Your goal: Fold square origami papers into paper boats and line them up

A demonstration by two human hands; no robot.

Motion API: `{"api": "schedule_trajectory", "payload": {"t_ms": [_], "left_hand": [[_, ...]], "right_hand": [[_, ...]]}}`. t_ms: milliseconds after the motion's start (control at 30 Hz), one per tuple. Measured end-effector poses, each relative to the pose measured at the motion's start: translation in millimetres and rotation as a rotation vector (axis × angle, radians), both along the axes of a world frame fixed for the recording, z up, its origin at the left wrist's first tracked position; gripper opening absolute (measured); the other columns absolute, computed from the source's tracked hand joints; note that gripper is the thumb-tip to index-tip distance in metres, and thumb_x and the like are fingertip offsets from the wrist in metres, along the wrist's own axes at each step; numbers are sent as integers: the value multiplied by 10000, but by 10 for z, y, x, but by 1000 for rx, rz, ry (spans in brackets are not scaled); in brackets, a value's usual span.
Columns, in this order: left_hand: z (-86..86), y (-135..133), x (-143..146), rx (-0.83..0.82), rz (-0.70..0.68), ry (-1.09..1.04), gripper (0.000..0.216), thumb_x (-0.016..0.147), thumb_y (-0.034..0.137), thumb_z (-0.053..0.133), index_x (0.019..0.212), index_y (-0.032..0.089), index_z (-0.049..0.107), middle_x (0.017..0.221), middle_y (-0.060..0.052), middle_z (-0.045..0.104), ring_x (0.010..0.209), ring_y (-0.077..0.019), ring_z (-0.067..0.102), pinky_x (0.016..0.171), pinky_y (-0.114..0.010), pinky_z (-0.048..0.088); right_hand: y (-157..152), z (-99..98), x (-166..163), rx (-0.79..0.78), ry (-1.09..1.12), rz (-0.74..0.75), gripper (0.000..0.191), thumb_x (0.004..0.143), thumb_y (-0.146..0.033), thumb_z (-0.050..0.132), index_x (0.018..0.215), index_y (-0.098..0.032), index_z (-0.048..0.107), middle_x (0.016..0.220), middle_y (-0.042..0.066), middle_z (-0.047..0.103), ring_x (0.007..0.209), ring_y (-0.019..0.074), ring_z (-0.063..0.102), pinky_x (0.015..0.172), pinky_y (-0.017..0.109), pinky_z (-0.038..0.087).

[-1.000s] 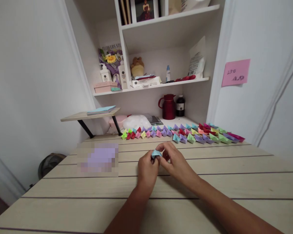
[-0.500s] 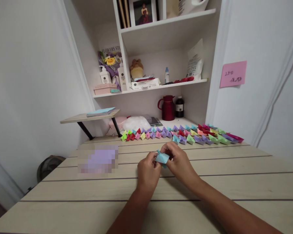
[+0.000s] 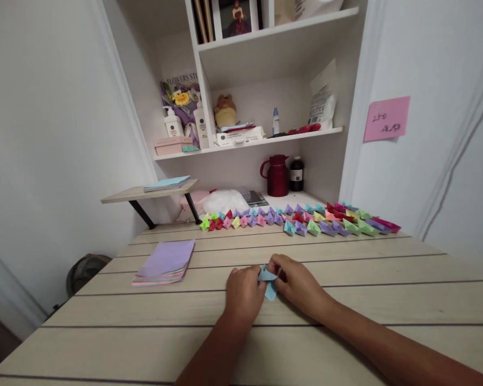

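Note:
A light blue piece of folded origami paper (image 3: 270,290) is between my two hands, low over the wooden table (image 3: 153,351). My left hand (image 3: 244,292) is closed on its left side, fingers curled inward. On the right side, my right hand (image 3: 297,281) pinches the paper between thumb and fingers. One flap points down toward me and another part sticks up between the hands. Some of the paper is hidden behind my fingers.
Rows of colourful folded paper boats (image 3: 298,217) line the table's back edge. A stack of square paper (image 3: 167,261) lies at left. Behind it stands a small raised shelf (image 3: 124,195) with blue paper (image 3: 167,183). A red jug (image 3: 278,177) is further back.
Both hands have moved down and a little toward me with the blue paper. Its lower flap now shows more plainly below my fingers.

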State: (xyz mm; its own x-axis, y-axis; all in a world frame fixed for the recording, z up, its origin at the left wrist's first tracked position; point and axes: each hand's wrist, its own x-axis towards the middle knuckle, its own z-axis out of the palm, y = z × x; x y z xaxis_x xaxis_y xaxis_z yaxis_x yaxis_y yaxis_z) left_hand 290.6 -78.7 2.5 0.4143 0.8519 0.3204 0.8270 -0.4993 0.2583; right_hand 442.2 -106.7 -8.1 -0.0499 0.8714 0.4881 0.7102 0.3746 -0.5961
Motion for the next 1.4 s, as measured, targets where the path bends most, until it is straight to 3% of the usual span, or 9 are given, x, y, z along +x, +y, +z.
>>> {"api": "schedule_trajectory", "payload": {"t_ms": [200, 400, 533, 667, 1100, 1233, 1300, 1367, 1400], "left_hand": [[-24, -81, 123, -18, -133, 29, 117, 781, 150, 557, 861, 224, 599, 867, -22, 693, 871, -212, 636, 804, -319, 377], [-25, -58, 67, -31, -65, -24, 495, 722, 130, 603, 1195, 190, 468, 1044, -57, 638, 943, -214, 613, 830, -337, 401], [-44, -75, 9, 13, -23, -81, 628, 711, 162, 648, 1279, 170, 379, 1154, -91, 570, 1058, -238, 578, 863, -358, 424], [-57, -127, -40, 22, -30, -123, 617, 718, 195, 685, 1258, 167, 388, 1185, -106, 533, 1099, -252, 556, 873, -377, 446], [-102, -323, -202, -238, -184, -307, 463, 668, 237, 760, 1079, 237, 546, 1104, -35, 599, 1065, -226, 537, 939, -367, 397], [-103, -350, -229, -83, -56, -354, 446, 715, 219, 728, 1103, 210, 508, 1096, -56, 588, 975, -214, 565, 857, -354, 428], [-68, -400, -246, 96, -12, -368, 245, 782, 219, 673, 976, 199, 525, 973, -44, 599, 871, -195, 575, 772, -330, 436], [-23, -458, -247, 313, -90, -340, 68, 872, 214, 569, 822, 209, 523, 814, -15, 589, 763, -173, 565, 711, -313, 419], [-6, -481, -235, 393, -150, -297, 118, 898, 209, 532, 780, 212, 520, 769, -7, 584, 734, -167, 560, 700, -313, 410]], "right_hand": [[-230, -48, 234, -81, -162, -17, 201, 672, -47, 489, 772, -221, 497, 745, -15, 572, 694, 167, 522, 617, 258, 346], [-262, -21, 198, -40, -350, -28, 225, 703, -39, 486, 835, -218, 522, 873, 22, 615, 835, 203, 549, 715, 294, 347], [-269, -33, 191, -50, -377, -44, 239, 710, -34, 486, 853, -220, 524, 888, 23, 608, 835, 202, 552, 707, 292, 345], [-259, -46, 198, -54, -373, -37, 247, 709, -27, 496, 855, -225, 525, 889, 16, 608, 835, 200, 554, 702, 288, 347], [-265, -30, 194, -65, -360, 27, 345, 742, -31, 470, 976, -247, 604, 945, 38, 637, 881, 211, 579, 754, 300, 402], [-265, -32, 175, -74, -409, 14, 309, 769, -54, 466, 971, -237, 613, 950, 49, 632, 886, 223, 580, 760, 312, 407], [-264, -38, 168, -74, -421, 6, 306, 768, -52, 463, 965, -232, 611, 946, 50, 626, 890, 225, 579, 759, 313, 405], [-258, -46, 164, -72, -423, 2, 309, 762, -49, 463, 967, -231, 604, 949, 48, 621, 892, 225, 575, 754, 310, 401], [-254, -50, 163, -70, -425, -1, 309, 758, -47, 464, 964, -233, 601, 947, 45, 619, 887, 224, 572, 747, 309, 398]]}}
